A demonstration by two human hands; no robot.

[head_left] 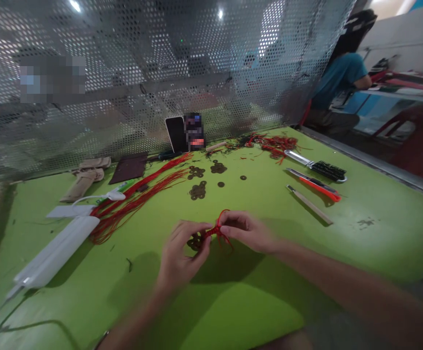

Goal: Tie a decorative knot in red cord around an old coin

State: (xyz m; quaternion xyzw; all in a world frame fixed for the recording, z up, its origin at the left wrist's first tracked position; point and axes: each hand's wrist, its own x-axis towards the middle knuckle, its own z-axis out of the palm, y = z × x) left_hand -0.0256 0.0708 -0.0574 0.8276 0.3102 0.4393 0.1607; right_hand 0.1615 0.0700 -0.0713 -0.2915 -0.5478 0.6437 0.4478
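Observation:
My left hand pinches a knotted red cord between thumb and fingers. Round dark coins hang at the cord's left end, partly hidden behind that hand. My right hand is closed on the cord's other end, its thumb and forefinger pressed together there. A red loop sticks up by the right fingertips, and another loop dangles below. Beyond both hands, several clusters of holed coins lie on the green table, with two single coins to their right.
Long red cords run across the left, beside a white power strip. Two phones lean at the mesh panel. A brush, an orange cutter and a thin wooden-handled tool lie right. A person sits beyond.

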